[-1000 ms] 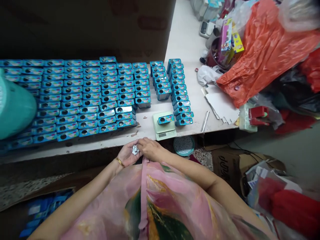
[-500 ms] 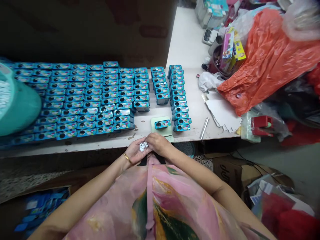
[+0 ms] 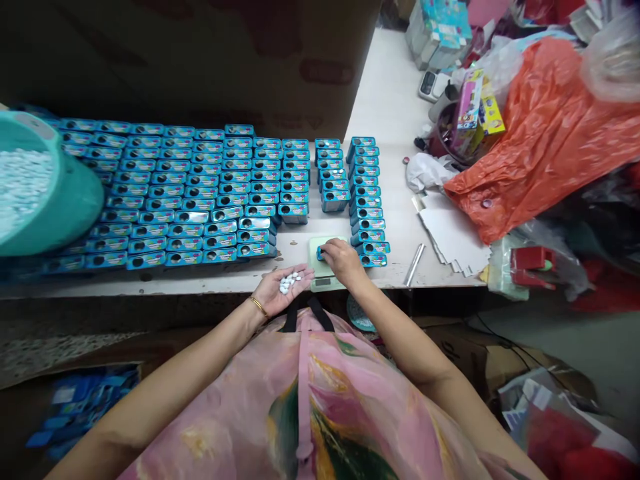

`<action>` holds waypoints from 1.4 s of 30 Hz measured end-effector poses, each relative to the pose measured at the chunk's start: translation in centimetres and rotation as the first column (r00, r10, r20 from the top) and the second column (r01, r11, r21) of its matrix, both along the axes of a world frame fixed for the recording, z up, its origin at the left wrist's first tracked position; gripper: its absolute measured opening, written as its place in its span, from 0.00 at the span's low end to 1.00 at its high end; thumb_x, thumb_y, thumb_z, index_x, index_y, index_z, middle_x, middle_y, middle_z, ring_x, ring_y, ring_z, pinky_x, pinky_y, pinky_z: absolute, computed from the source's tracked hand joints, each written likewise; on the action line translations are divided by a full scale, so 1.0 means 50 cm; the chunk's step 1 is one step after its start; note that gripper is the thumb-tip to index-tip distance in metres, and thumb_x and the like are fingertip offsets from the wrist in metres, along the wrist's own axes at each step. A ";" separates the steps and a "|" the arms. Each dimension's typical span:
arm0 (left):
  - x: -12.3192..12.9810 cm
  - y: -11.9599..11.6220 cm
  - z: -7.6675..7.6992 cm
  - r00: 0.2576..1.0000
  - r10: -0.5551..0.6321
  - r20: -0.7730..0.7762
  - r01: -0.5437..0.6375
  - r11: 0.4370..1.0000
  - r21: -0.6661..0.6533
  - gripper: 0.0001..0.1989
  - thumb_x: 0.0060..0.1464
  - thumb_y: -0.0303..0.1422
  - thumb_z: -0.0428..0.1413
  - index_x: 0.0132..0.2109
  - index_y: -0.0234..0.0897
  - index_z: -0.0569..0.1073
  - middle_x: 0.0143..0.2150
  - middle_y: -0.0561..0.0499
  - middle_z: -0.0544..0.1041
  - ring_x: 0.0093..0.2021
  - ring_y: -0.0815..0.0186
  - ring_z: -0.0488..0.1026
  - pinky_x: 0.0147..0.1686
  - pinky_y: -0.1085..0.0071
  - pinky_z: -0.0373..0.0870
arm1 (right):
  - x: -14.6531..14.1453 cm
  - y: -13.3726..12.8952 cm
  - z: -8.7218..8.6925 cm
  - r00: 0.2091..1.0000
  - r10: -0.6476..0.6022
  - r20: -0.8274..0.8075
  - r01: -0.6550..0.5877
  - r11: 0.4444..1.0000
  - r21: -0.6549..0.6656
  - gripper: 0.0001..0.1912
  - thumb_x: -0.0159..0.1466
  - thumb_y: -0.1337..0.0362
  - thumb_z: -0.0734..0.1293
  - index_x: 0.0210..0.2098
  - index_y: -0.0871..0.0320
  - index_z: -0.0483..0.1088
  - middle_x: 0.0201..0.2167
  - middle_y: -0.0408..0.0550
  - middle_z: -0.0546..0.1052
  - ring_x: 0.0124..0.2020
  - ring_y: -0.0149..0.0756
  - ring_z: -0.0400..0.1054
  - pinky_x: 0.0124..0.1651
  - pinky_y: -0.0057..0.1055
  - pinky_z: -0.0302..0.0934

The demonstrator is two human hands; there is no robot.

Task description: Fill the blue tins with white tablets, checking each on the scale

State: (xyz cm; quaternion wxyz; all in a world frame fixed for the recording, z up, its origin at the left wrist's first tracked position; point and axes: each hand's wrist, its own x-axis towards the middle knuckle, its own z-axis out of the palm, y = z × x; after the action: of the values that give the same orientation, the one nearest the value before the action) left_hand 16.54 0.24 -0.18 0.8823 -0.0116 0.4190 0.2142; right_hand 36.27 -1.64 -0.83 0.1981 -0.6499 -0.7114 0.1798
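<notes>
We take the white workbench (image 3: 385,87) as the reference surface, with a large brown cardboard carton (image 3: 200,60) along its far edge. On the bench we find closely ranked rows of blue rectangular tins (image 3: 200,200), each with a round window in its lid. A teal plastic basin (image 3: 75,207), tilted and filled with loose white tablets (image 3: 25,187), covers the left end of the rows in this view. To the right lie an orange plastic bag (image 3: 545,133) and a stack of white card sheets (image 3: 453,237). Near the front edge sits a pale green digital scale (image 3: 325,283), bearing one blue tin (image 3: 320,253) that is mostly hidden by the right hand (image 3: 343,261). The right fingers (image 3: 330,250) curve down onto this tin; we cannot tell whether they grip it. The left hand (image 3: 283,290) lies palm up beside the scale, its fingers released and open, with a small heap of white tablets (image 3: 289,281) on the palm. A gold bangle (image 3: 259,305) circles the left wrist.
</notes>
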 end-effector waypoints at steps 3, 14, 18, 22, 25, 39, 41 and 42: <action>-0.005 -0.005 -0.002 0.999 0.005 0.045 -0.005 1.000 -0.011 0.15 0.53 0.24 0.47 0.46 0.21 0.69 0.43 0.34 0.74 0.47 0.56 0.71 0.46 0.65 0.69 | -0.019 -0.017 0.005 0.988 -0.039 -0.152 0.050 0.996 0.071 0.12 0.63 0.69 0.56 0.43 0.58 0.68 0.41 0.49 0.70 0.43 0.33 0.63 0.46 0.30 0.58; -0.070 -0.047 -0.029 0.998 0.027 0.062 -0.019 0.992 -0.121 0.14 0.58 0.30 0.43 0.39 0.28 0.71 0.32 0.44 0.76 0.34 0.65 0.74 0.38 0.68 0.72 | -0.184 -0.091 0.044 0.914 0.403 0.037 -0.398 0.912 -0.093 0.13 0.61 0.71 0.58 0.46 0.60 0.60 0.39 0.50 0.67 0.41 0.36 0.59 0.40 0.31 0.60; -0.091 -0.058 -0.033 0.999 0.034 -0.012 -0.035 0.994 -0.102 0.14 0.58 0.30 0.42 0.34 0.29 0.71 0.29 0.45 0.76 0.31 0.65 0.74 0.38 0.66 0.72 | -0.188 -0.086 0.034 0.935 0.355 0.008 -0.349 0.922 -0.166 0.06 0.62 0.67 0.59 0.39 0.59 0.61 0.36 0.47 0.65 0.37 0.34 0.59 0.36 0.28 0.59; -0.089 -0.056 -0.028 1.000 0.017 -0.021 -0.020 0.993 -0.118 0.14 0.58 0.30 0.42 0.35 0.29 0.71 0.26 0.47 0.75 0.29 0.66 0.74 0.36 0.66 0.73 | -0.188 -0.084 0.042 0.915 0.403 0.016 -0.398 0.908 -0.130 0.07 0.61 0.69 0.60 0.40 0.58 0.60 0.38 0.47 0.65 0.40 0.35 0.59 0.37 0.28 0.59; -0.080 -0.047 -0.023 1.000 0.023 0.012 -0.021 0.995 -0.093 0.13 0.57 0.29 0.43 0.35 0.30 0.71 0.25 0.48 0.74 0.28 0.67 0.73 0.36 0.67 0.73 | -0.180 -0.082 0.050 0.908 0.418 0.030 -0.415 0.906 -0.081 0.08 0.61 0.71 0.59 0.41 0.58 0.60 0.40 0.48 0.65 0.41 0.36 0.59 0.38 0.30 0.59; 0.005 -0.002 0.005 0.995 -0.023 0.099 0.024 1.000 -0.013 0.14 0.54 0.26 0.45 0.44 0.22 0.70 0.41 0.35 0.75 0.46 0.56 0.71 0.47 0.61 0.68 | -0.036 -0.037 0.023 0.901 -0.109 -0.420 0.158 0.984 0.082 0.07 0.57 0.71 0.59 0.34 0.60 0.66 0.31 0.45 0.68 0.29 0.27 0.62 0.34 0.24 0.59; 0.006 0.003 0.006 0.996 -0.020 0.089 0.021 1.000 -0.007 0.15 0.53 0.26 0.46 0.45 0.22 0.70 0.43 0.34 0.75 0.49 0.56 0.69 0.48 0.61 0.67 | -0.011 -0.023 0.012 0.907 -0.145 -0.396 0.187 0.980 0.070 0.07 0.57 0.70 0.59 0.33 0.60 0.67 0.31 0.45 0.68 0.28 0.27 0.62 0.34 0.24 0.59; 0.004 0.004 0.005 0.996 -0.014 0.084 0.014 1.000 -0.007 0.16 0.53 0.26 0.46 0.46 0.22 0.70 0.43 0.34 0.75 0.50 0.56 0.68 0.48 0.61 0.67 | -0.003 -0.017 0.005 0.916 -0.148 -0.372 0.183 0.981 0.063 0.07 0.57 0.70 0.59 0.33 0.59 0.67 0.31 0.45 0.68 0.29 0.28 0.62 0.34 0.25 0.59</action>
State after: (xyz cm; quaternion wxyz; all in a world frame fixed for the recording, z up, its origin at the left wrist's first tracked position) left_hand 16.73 0.43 0.07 0.9005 -0.0209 0.3826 0.2057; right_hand 36.10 -2.50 -0.57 0.3727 -0.6525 -0.6123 0.2457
